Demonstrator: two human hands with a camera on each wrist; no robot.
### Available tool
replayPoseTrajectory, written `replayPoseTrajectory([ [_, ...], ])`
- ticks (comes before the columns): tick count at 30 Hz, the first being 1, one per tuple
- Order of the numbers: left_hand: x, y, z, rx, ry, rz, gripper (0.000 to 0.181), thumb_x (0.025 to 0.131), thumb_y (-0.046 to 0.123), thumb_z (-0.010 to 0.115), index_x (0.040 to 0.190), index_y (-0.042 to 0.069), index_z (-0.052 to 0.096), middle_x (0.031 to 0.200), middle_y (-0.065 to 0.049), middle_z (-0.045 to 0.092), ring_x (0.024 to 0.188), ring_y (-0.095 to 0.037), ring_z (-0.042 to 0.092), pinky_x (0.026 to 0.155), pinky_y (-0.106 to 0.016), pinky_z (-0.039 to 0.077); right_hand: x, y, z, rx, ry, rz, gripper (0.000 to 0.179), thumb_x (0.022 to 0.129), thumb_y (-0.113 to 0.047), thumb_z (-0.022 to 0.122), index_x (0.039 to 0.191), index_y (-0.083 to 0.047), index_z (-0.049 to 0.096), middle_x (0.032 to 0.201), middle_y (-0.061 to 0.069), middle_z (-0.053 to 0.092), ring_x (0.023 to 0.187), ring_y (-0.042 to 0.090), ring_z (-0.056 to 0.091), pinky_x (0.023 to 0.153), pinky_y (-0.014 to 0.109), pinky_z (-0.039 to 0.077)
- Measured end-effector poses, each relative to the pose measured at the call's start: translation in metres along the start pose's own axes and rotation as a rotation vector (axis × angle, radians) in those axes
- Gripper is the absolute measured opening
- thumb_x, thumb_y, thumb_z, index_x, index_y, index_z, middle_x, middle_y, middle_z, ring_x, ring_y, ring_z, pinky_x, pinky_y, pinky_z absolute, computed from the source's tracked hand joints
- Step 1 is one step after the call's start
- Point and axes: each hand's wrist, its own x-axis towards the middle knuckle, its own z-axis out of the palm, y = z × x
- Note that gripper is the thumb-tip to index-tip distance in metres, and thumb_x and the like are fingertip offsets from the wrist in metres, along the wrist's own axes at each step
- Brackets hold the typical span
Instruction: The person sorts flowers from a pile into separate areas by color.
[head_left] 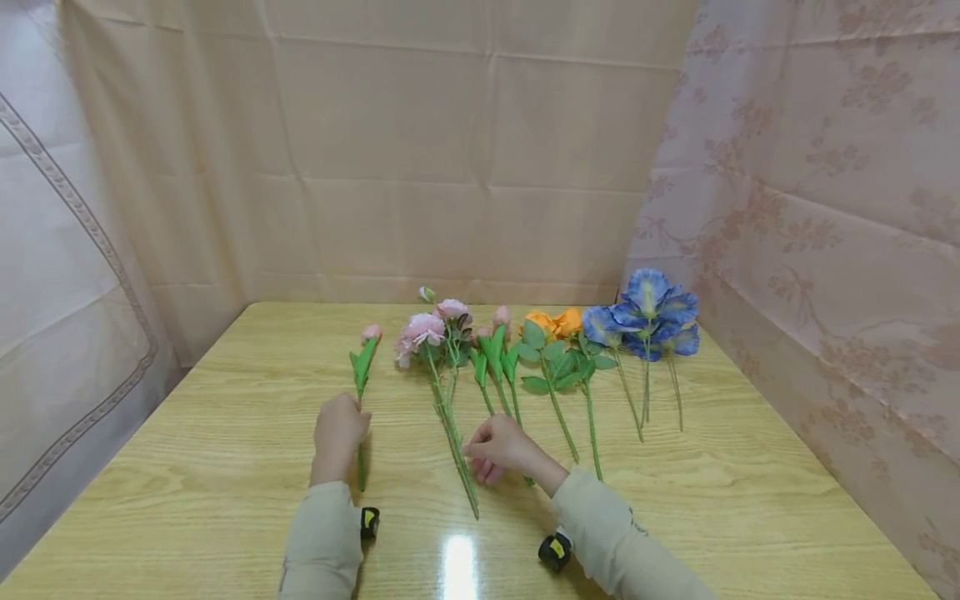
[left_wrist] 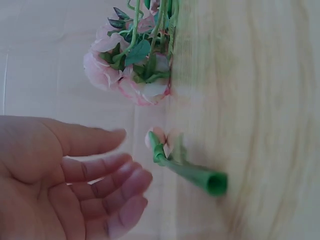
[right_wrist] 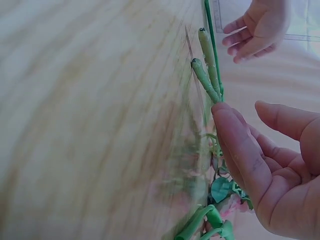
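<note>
A single pink tulip (head_left: 362, 367) lies at the left of the row of flowers on the wooden table. My left hand (head_left: 341, 429) is over its stem, with thumb and fingers loosely bent and apart from the green stem (left_wrist: 192, 176) in the left wrist view. Just right of the pink peonies (head_left: 423, 331), my right hand (head_left: 506, 450) is low beside their stems. Seen from the right wrist, the fingertips (right_wrist: 220, 112) are right at two peony stems (right_wrist: 207, 55), while the thumb stands away. Several more tulips (head_left: 493, 354) lie partly behind this hand.
Farther right lie orange roses (head_left: 555, 323) with leafy stems, then blue flowers (head_left: 648, 308) near the table's back right corner. Fabric curtains (head_left: 450, 150) stand behind the table (head_left: 187, 500) and at both sides. Each cuff bears a small black device (head_left: 555, 552).
</note>
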Motion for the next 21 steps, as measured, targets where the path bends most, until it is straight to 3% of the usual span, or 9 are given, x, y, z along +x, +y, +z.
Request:
replayPoseTrajectory([
  [5, 0.001, -0.002, 0.000, 0.023, -0.015, -0.003, 0.034, 0.080, 0.003, 0.058, 0.053, 0.008, 0.037, 0.051, -0.003, 0.038, 0.048, -0.016, 0.037, 0.042, -0.025, 0.032, -0.001, 0.000, 0.000, 0.013, -0.009, -0.007, 0.018, 0.084, -0.006, 0.059, 0.074, 0.009, 0.062, 0.060, 0.016, 0.060, 0.050, 0.026, 0.061, 0.047, 0.034, 0.051],
  [15, 0.003, -0.011, 0.004, -0.015, -0.136, -0.036, 0.013, 0.062, -0.008, 0.050, 0.058, 0.002, 0.043, 0.054, -0.007, 0.043, 0.046, -0.016, 0.038, 0.038, -0.022, 0.032, 0.000, 0.003, 0.001, 0.020, -0.020, -0.003, 0.018, 0.085, -0.006, 0.059, 0.075, 0.009, 0.062, 0.061, 0.017, 0.060, 0.050, 0.026, 0.061, 0.047, 0.035, 0.051],
  [21, 0.010, -0.017, 0.008, -0.003, -0.176, -0.060, 0.011, 0.071, -0.004, 0.050, 0.060, -0.001, 0.050, 0.046, -0.005, 0.047, 0.037, -0.011, 0.040, 0.035, -0.020, 0.034, 0.001, 0.004, 0.001, 0.020, -0.025, -0.004, 0.017, 0.085, -0.006, 0.059, 0.075, 0.008, 0.062, 0.060, 0.014, 0.060, 0.049, 0.023, 0.060, 0.046, 0.033, 0.051],
])
